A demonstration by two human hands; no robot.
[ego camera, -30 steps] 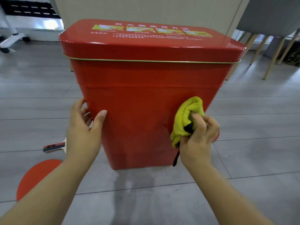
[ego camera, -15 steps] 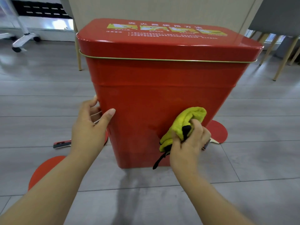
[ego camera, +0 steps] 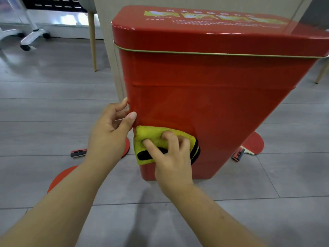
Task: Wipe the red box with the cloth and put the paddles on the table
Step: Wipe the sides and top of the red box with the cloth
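Note:
A tall red metal box (ego camera: 210,90) with a lid stands on the grey floor. My right hand (ego camera: 170,157) grips a yellow cloth (ego camera: 151,134) with black trim and presses it against the box's lower front, near its left corner. My left hand (ego camera: 108,132) holds the box's left edge just above the cloth, thumb on the front face. Red paddles lie on the floor: one (ego camera: 78,152) partly hidden behind my left hand, one (ego camera: 252,145) at the box's right, and a red blade (ego camera: 60,177) under my left forearm.
A pale panel (ego camera: 106,32) stands behind the box. A wooden chair leg (ego camera: 92,41) and a white wheeled base (ego camera: 33,35) are at the back left. Another wooden leg (ego camera: 320,73) shows at the right edge.
My right hand has slid the cloth leftward and lower across the box's front, to the left corner. The view has shifted left, so the box sits further right in the picture.

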